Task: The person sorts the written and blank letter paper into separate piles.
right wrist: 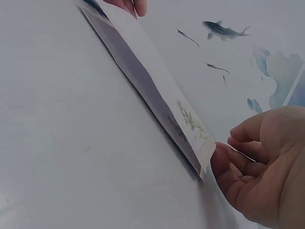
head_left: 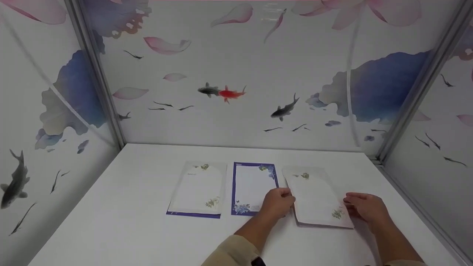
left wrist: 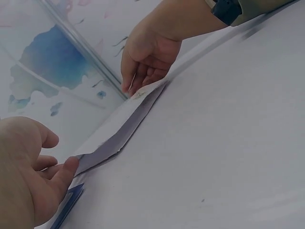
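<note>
In the head view a white sheet of paper (head_left: 317, 199) with small floral prints lies on the right, between my two hands. My left hand (head_left: 278, 204) pinches its left edge. At its right edge my right hand (head_left: 367, 208) pinches with thumb and fingertips. Both wrist views show the sheet's near edge raised, with a shaded grey-purple layer (right wrist: 138, 78) below it. Close by the left hand lies a blue-bordered sheet (head_left: 255, 184) with flower corners, partly covered by that hand.
Farther left, a pale floral sheet (head_left: 197, 192) lies with a blue strip showing along its lower edge. The white table (head_left: 129, 229) is enclosed by panels (head_left: 229, 55) printed with fish, petals and blue leaves. Metal posts (head_left: 98, 74) stand at the corners.
</note>
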`<state>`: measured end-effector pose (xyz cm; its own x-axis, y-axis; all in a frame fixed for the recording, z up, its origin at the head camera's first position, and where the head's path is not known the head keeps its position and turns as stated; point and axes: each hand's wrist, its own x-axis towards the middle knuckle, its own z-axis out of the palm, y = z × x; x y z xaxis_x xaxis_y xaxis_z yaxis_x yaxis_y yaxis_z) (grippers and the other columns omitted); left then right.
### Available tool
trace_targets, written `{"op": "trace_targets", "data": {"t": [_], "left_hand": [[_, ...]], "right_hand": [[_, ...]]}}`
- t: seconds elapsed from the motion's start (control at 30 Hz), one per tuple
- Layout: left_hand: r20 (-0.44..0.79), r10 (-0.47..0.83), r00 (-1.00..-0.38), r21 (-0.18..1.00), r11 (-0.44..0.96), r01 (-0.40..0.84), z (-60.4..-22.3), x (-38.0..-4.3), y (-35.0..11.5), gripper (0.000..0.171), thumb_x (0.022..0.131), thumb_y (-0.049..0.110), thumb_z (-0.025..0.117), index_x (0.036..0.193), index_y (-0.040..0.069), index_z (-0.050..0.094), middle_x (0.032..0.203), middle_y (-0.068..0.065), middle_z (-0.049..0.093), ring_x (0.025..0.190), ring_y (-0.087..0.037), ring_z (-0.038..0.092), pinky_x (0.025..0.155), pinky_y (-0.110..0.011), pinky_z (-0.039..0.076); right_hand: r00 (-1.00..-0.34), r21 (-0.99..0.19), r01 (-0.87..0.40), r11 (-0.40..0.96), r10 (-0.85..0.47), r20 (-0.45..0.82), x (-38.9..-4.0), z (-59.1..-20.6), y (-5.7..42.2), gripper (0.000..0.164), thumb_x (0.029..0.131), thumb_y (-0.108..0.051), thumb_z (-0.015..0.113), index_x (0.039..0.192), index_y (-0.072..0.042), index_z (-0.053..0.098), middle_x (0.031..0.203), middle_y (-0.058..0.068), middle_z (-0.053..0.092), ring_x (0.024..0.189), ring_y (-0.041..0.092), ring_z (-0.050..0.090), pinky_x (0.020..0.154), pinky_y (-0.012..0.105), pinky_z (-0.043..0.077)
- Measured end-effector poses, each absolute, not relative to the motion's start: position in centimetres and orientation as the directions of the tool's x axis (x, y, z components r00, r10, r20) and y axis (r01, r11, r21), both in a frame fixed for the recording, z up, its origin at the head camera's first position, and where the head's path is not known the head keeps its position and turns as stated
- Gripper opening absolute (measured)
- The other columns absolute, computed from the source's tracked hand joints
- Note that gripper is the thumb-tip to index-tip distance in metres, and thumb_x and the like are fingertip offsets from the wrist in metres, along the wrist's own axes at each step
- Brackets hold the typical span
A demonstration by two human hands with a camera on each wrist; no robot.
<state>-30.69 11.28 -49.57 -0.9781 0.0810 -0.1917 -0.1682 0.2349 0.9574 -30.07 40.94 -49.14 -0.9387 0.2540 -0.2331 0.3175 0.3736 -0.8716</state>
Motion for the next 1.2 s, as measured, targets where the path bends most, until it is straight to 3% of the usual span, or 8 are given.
{"op": "trace_targets", "data": {"t": [0.2,0.37,0.5,0.8,0.97,1.2], "left_hand": [[-0.180,0.091,-0.979,0.957,0.249,-0.153,-49.5,-30.5,11.1,0.036,0.101,0.027,0.071,0.136,0.016,0.073,0.126,-0.001,0.074,0.096,-0.015,0.067,0.087,-0.036,0.065],[-0.129,0.108,-0.986,0.963,0.253,-0.098,-49.2,-30.3,10.3,0.037,0.101,0.027,0.071,0.136,0.015,0.072,0.128,-0.001,0.073,0.108,-0.016,0.067,0.102,-0.041,0.062],[-0.106,0.105,-0.989,0.961,0.266,-0.075,-48.9,-30.4,9.4,0.037,0.101,0.029,0.071,0.136,0.017,0.072,0.127,0.002,0.073,0.120,-0.017,0.067,0.111,-0.043,0.058],[-0.044,0.088,-0.995,0.955,0.298,-0.016,-48.7,-31.8,5.7,0.042,0.105,0.039,0.066,0.142,0.019,0.069,0.135,0.001,0.073,0.131,-0.019,0.066,0.117,-0.043,0.053],[-0.033,0.063,-0.997,0.957,0.290,-0.013,-48.3,-32.6,2.9,0.046,0.106,0.040,0.063,0.146,0.017,0.066,0.140,-0.002,0.071,0.133,-0.020,0.065,0.118,-0.044,0.052],[-0.009,0.028,-1.000,0.960,0.279,-0.001,-48.1,-33.6,-1.2,0.049,0.107,0.039,0.062,0.149,0.013,0.063,0.144,-0.006,0.069,0.137,-0.025,0.064,0.118,-0.045,0.052]], "right_hand": [[-0.934,-0.872,0.325,0.367,0.269,-0.235,-29.8,-49.0,41.2,0.058,0.111,-0.034,0.057,0.155,0.005,0.049,0.133,0.018,0.074,0.096,0.006,0.072,0.081,0.023,0.064],[-0.945,-0.879,0.278,0.388,0.273,-0.178,-29.7,-49.0,40.1,0.062,0.111,-0.043,0.055,0.155,0.001,0.051,0.148,0.023,0.064,0.104,0.009,0.071,0.083,0.019,0.062],[-0.967,-0.899,0.215,0.381,0.211,-0.141,-29.9,-48.9,38.3,0.064,0.110,-0.047,0.057,0.156,-0.003,0.051,0.150,0.022,0.063,0.112,0.015,0.068,0.086,0.019,0.062],[-0.978,-0.937,0.181,0.299,0.155,-0.140,-30.9,-47.9,33.8,0.069,0.107,-0.055,0.060,0.158,-0.010,0.050,0.154,0.018,0.061,0.132,0.029,0.064,0.099,0.024,0.061],[-0.984,-0.950,0.151,0.272,0.132,-0.119,-31.6,-47.4,31.6,0.067,0.106,-0.054,0.062,0.155,-0.011,0.053,0.152,0.018,0.062,0.133,0.031,0.065,0.100,0.025,0.061],[-0.988,-0.957,0.117,0.266,0.131,-0.084,-32.8,-47.0,27.7,0.050,0.108,-0.045,0.062,0.147,-0.015,0.062,0.145,0.015,0.067,0.129,0.031,0.068,0.102,0.029,0.061]]}}
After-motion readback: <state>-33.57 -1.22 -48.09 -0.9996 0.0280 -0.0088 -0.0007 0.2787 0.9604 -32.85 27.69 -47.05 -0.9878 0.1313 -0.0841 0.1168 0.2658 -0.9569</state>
